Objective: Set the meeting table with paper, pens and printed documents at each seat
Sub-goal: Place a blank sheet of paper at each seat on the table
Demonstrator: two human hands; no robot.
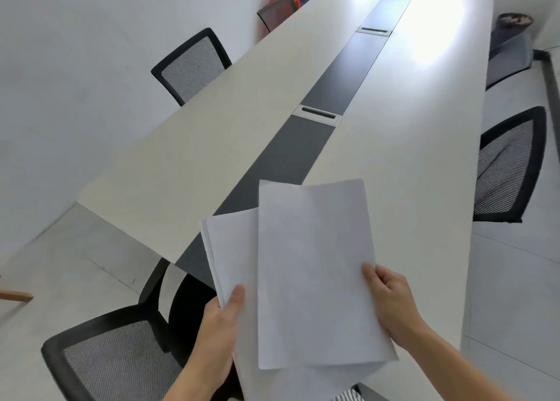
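Long white rectangular worktop (212, 134) with a dark grey centre strip (330, 91) running lengthwise; two silver cable slots (318, 114) sit in the strip. Worktop surface bare and open along its whole length. Near short edge lies just beyond the papers, left long edge runs past two black mesh-backed chairs (191, 67), right long edge past another black mesh chair (509, 167). A further black mesh chair (115, 358) stands at the worktop's near-left corner, tucked close. Pale floor open on both sides of the worktop.

Left hand (218, 337) grips a thick stack of white paper sheets (233, 249) at its lower left edge: thumb on top face, fingers hidden underneath, clenched on the stack. Right hand (391, 303) pinches a separate thin set of white sheets (312, 267) at its right edge, thumb on top, fingers curled behind. That thin set overlaps the stack's right part and lies above it. Both bundles are held in the air over the worktop's near end, covering the centre strip there. Print on sheets not legible.
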